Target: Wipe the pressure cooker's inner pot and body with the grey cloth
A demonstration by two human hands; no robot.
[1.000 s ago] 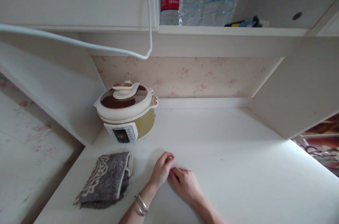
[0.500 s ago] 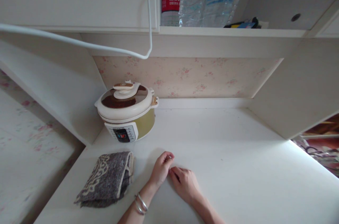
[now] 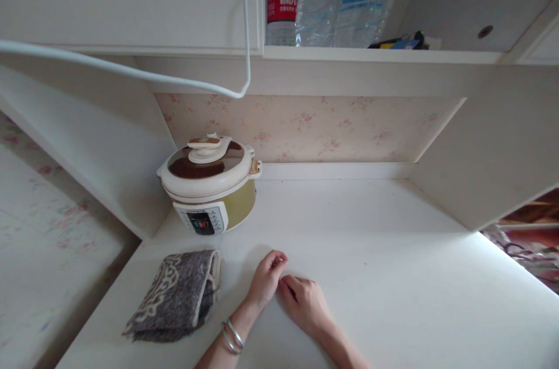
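My left hand [image 3: 265,279], with two silver bangles [image 3: 233,336] on its wrist, rests on the white countertop [image 3: 393,276]. Its fingers are curled in, and I see nothing held in them. Close beside it on the right, my right hand [image 3: 304,301] lies knuckles up in a loose fist, also with no object showing. The two hands nearly touch at the fingers. Left of them lies a folded grey cloth [image 3: 177,293] with a cream pattern. Behind the cloth stands an electric pressure cooker [image 3: 209,183] with a cream lid, green body and front control panel.
A white cable [image 3: 174,81] hangs across the upper left in front of the cabinet. Plastic bottles [image 3: 321,2] stand on the open shelf above, beside small dark items [image 3: 404,42]. Side panels [image 3: 471,148] enclose the counter, and floral wallpaper [image 3: 305,124] covers the back.
The camera view has tilted very slightly. Both hands, the cloth and the cooker stay where they were.
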